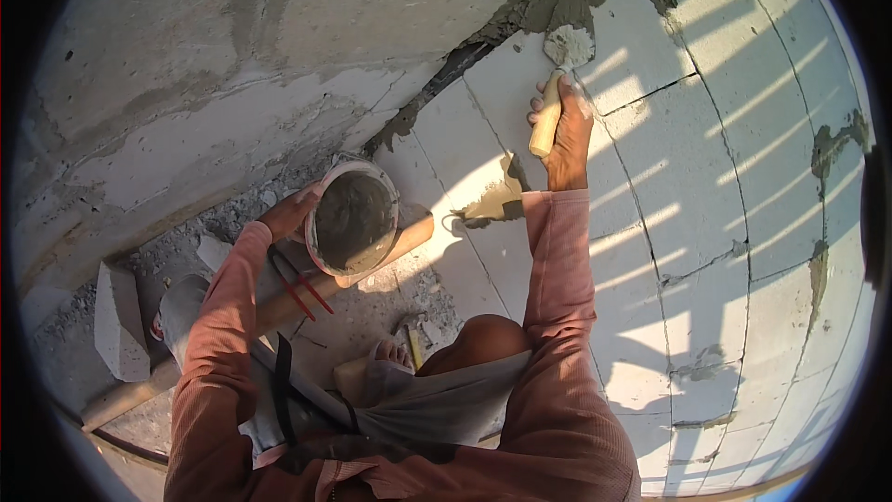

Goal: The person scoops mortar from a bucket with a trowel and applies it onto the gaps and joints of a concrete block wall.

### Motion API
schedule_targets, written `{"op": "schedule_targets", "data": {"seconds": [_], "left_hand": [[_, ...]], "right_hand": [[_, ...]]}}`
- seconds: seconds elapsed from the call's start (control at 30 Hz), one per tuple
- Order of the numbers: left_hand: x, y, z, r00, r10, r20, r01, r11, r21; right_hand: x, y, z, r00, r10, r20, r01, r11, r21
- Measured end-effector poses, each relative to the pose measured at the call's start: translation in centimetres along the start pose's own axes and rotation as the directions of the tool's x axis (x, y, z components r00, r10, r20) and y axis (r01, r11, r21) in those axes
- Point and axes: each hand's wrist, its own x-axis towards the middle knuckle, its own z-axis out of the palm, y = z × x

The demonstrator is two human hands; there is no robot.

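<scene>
My right hand (566,126) is closed around the wooden handle of a trowel (569,48). Its mortar-smeared blade lies against the wet mortar (569,2) along the joint where the white block wall (641,158) meets the grey wall. At the left, my left hand (292,211) grips the side of a round bucket (348,271) by its rim. Grey wet mortar (353,218) fills much of the bucket, which is tilted toward me. Part of my left hand is hidden behind the bucket.
A wooden pole (409,239) runs beneath the bucket. Red-handled pincers or a similar tool (302,286) lie beside it. A pale block piece (121,325) stands at the left among rubble. A hammer-like tool (413,339) lies near my foot. A mortar patch (497,203) marks the blocks.
</scene>
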Motion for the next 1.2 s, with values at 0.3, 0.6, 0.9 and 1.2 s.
{"op": "schedule_targets", "data": {"seconds": [0.3,0.6,0.9,1.2], "left_hand": [[1.1,-1.0,-0.2,0.996,0.075,0.044,-0.073,0.996,-0.048],[1.8,-1.3,-0.2,0.994,0.103,0.045,-0.101,0.994,-0.027],[2.3,-1.9,0.1,0.991,0.133,0.015,-0.133,0.991,-0.035],[1.2,-0.7,0.8,0.997,0.075,0.0,-0.074,0.995,-0.068]], "right_hand": [[-5.3,-11.3,-0.8,0.984,0.12,0.135,0.064,0.47,-0.88],[1.0,-21.4,5.1,0.984,-0.043,0.171,0.17,-0.012,-0.985],[2.2,-10.3,1.4,0.988,-0.082,0.128,0.122,0.929,-0.351],[4.8,-2.2,2.0,0.978,-0.201,0.055,0.204,0.977,-0.058]]}}
